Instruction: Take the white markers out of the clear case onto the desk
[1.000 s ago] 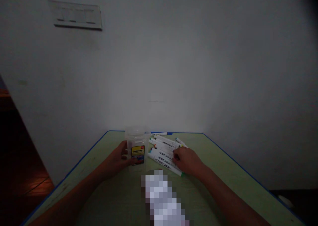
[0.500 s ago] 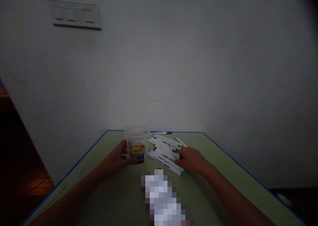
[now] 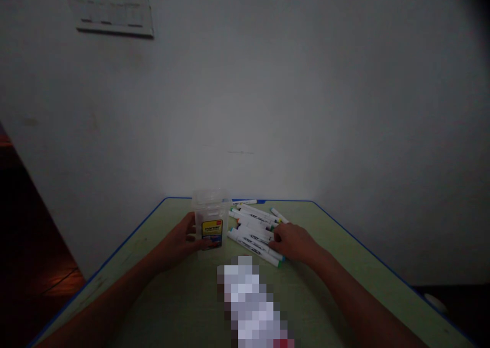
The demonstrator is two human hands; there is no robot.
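My hands at a green table — one on a clear marker box, one on the loose markers.

Lower centre of the frame: my left hand (image 3: 182, 240) wraps its fingers around the side of the upright clear plastic box (image 3: 210, 220), which stands on the green table (image 3: 337, 246) with its yellow label facing me. Just right of the box, my right hand (image 3: 294, 242) lies on the heap of white markers (image 3: 252, 225), fingers curled onto the nearest ones — whether they pinch one I cannot tell in the dim light. A white switch plate (image 3: 111, 12) hangs on the wall, upper left.
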